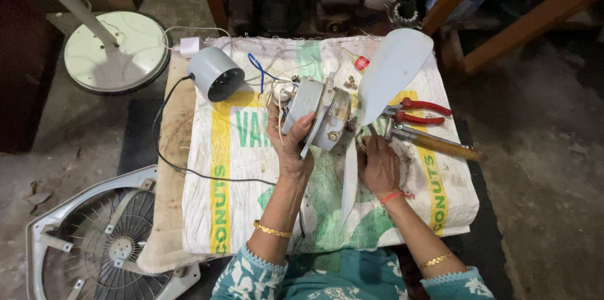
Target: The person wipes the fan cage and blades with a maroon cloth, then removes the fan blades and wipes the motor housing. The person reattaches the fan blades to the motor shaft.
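Note:
My left hand point(288, 144) grips a grey fan motor housing point(314, 111), holding it up over a printed white sack point(251, 149). Loose wires trail from the motor's left side. A white fan blade point(390, 73) stands on the motor's shaft, reaching up and right, and another blade point(350, 180) hangs down between my hands. My right hand point(379, 165) sits at the blade hub just right of the motor, fingers closed around a small tool or the shaft; what exactly it holds is hidden.
A grey cylindrical cover point(216, 73) lies on the sack at upper left. Red-handled pliers point(421, 112) and a wooden-handled tool point(434, 143) lie to the right. A round fan base point(116, 51) and a fan grille point(100, 243) rest on the floor at left.

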